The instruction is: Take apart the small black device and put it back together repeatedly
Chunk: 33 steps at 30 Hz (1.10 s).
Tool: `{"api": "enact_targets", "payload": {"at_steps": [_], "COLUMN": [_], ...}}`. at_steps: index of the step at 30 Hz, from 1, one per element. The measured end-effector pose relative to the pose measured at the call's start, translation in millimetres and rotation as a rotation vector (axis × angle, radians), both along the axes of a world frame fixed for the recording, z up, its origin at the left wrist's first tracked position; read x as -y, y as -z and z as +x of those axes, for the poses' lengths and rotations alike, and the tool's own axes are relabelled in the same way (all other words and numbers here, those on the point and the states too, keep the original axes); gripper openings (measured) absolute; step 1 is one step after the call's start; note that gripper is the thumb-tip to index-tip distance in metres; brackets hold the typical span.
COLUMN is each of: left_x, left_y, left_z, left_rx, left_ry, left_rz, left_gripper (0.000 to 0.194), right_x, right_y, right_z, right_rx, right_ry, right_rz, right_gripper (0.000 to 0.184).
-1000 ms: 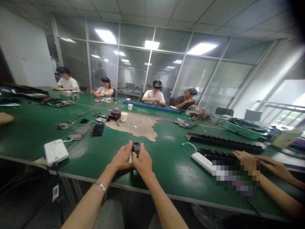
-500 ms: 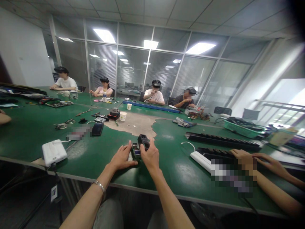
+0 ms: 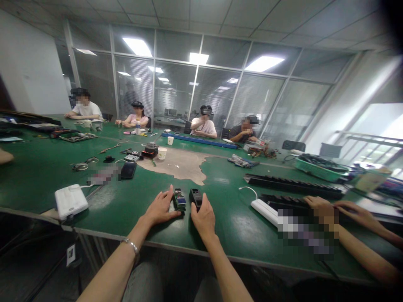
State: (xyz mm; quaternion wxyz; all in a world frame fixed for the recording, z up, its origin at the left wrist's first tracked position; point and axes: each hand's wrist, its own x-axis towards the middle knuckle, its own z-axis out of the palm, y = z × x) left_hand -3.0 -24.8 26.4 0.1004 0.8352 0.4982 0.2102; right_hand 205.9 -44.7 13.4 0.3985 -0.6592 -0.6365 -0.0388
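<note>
Near the front edge of the table, my left hand [image 3: 160,206] rests against the left side of a small device with a bare green circuit board [image 3: 179,200]. Its thumb lies at the near end of the board and its index finger stretches along the far end. Something whitish under that hand is mostly hidden. Just to the right, my right hand [image 3: 204,214] grips a black plastic casing [image 3: 195,197] between thumb and fingers. A narrow gap separates the casing from the board.
Left on the green table [image 3: 151,180] lie a black phone [image 3: 128,170] and a white box [image 3: 71,200]. A paper cup [image 3: 162,153] stands farther back. On the right are a white power strip [image 3: 262,212], dark slotted rails [image 3: 292,185] and another person's hands [image 3: 321,207].
The black casing has come away from over the circuit board. My right hand has moved it right and lowered it beside the board. My left hand has stayed in place.
</note>
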Motion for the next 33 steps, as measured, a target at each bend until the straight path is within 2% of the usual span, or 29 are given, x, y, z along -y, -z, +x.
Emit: {"api": "enact_targets", "payload": {"at_steps": [6, 12, 16, 20, 25, 28, 33], "left_x": [0, 0, -2, -4, -4, -3, -2], "left_y": [2.3, 4.4, 7.4, 9.9, 10.0, 10.1, 8.7], "left_z": [0, -1, -1, -2, -2, -1, -1], "left_rx": [-0.007, 0.007, 0.023, 0.025, 0.033, 0.042, 0.053], "left_ry": [-0.006, 0.002, 0.001, 0.009, 0.016, 0.017, 0.045], "left_rz": [0.016, 0.017, 0.029, 0.027, 0.037, 0.045, 0.065], "left_gripper": [0.101, 0.107, 0.111, 0.113, 0.115, 0.115, 0.111], "right_x": [0, 4, 5, 1, 0, 2, 7], "right_y": [10.8, 6.6, -3.9, -26.2, -51.7, -54.6, -51.0], "right_z": [1, 2, 0, -8, -29, -44, -58], "right_rx": [0.018, 0.014, -0.04, -0.168, -0.213, -0.167, -0.1], "right_ry": [-0.021, -0.034, -0.036, -0.03, -0.136, -0.186, -0.17], "right_rz": [0.092, 0.039, 0.016, 0.045, 0.058, 0.015, -0.052], "right_gripper": [0.064, 0.061, 0.062, 0.063, 0.063, 0.067, 0.067]}}
